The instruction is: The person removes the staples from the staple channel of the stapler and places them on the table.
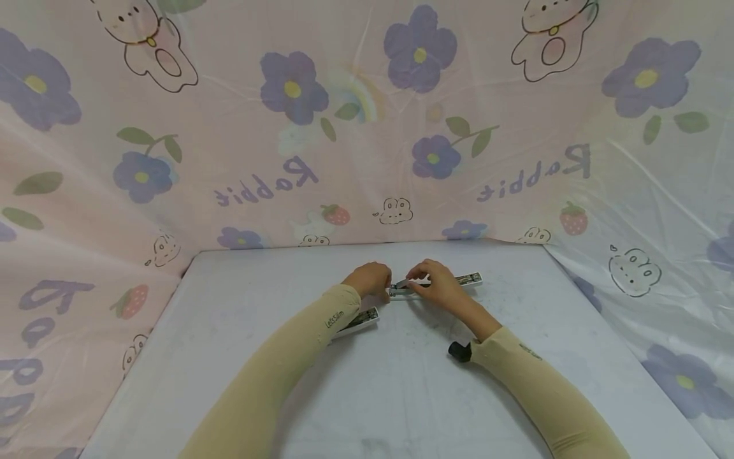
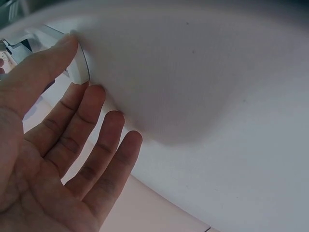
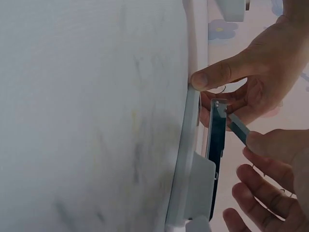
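Observation:
My left hand [image 1: 369,279] holds the left end of a long, slim white-and-dark stapler [image 3: 212,145] near the table's far side. In the right wrist view the left thumb lies on the end of its pale base, and its dark channel stands along the base. My right hand [image 1: 440,288] pinches a short grey strip [image 3: 239,127] between thumb and finger, close to the channel's end; the other fingers are spread. In the left wrist view the thumb and fingertips meet at the stapler's white end [image 2: 78,70]. Most of the strip's held end is hidden.
A second long white piece with a dark patterned inside [image 1: 367,317] lies partly beneath the left forearm. A black wrist camera [image 1: 459,351] sits by the right cuff. The white table [image 1: 395,395] meets a printed cloth [image 1: 355,159] along its back edge.

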A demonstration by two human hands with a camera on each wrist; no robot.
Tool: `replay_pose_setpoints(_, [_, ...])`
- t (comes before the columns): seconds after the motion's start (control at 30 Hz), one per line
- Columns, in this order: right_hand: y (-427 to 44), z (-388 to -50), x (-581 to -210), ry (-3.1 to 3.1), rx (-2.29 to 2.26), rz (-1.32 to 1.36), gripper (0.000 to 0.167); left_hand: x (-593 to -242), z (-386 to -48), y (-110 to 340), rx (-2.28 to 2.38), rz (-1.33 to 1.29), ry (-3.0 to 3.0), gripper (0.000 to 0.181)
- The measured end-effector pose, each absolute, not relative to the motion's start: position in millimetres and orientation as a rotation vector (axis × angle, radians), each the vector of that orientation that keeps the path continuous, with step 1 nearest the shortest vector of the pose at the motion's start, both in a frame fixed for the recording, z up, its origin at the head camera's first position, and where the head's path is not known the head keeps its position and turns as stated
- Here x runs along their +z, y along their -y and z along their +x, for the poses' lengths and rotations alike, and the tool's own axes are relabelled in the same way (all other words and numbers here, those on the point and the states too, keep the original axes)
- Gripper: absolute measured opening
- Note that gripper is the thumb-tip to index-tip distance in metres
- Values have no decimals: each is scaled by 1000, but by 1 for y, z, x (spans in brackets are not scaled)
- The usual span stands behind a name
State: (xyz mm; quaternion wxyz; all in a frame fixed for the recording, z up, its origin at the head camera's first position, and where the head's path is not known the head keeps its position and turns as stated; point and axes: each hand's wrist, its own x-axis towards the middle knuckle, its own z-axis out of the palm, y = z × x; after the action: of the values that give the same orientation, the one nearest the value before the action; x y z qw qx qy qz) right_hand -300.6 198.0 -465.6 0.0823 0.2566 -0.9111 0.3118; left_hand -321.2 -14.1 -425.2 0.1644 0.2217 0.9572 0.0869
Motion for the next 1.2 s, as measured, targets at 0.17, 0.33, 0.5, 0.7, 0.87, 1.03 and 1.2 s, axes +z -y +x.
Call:
replay_pose_setpoints(0.17, [-203,-298,-466,2724,956,724,11,-425,-321,15,261,643,-2722,23])
replay_pose_setpoints(0.33, [-208,-293,-466,2715,984,722,9,-425,-321,15,261,650,-2721,24])
replay_pose_setpoints(0.5, [-212,-287,-468,2717,1032,727,10,-427,-321,15,265,637,-2725,23])
replay_pose_setpoints(0.7, [-214,-277,-466,2756,1045,712,14,-428,-322,16,270,641,-2728,24])
replay_pose_setpoints(0.87, [-215,-271,-470,2760,1048,727,14,-429,-323,16,259,655,-2728,24])
replay_pose_setpoints(1.03, [-217,-268,-475,2771,1039,725,14,-429,-324,16,255,657,-2724,25])
replay_pose_setpoints(1.2, [-218,-265,-477,2779,1065,740,14,-429,-325,15,214,666,-2721,25])
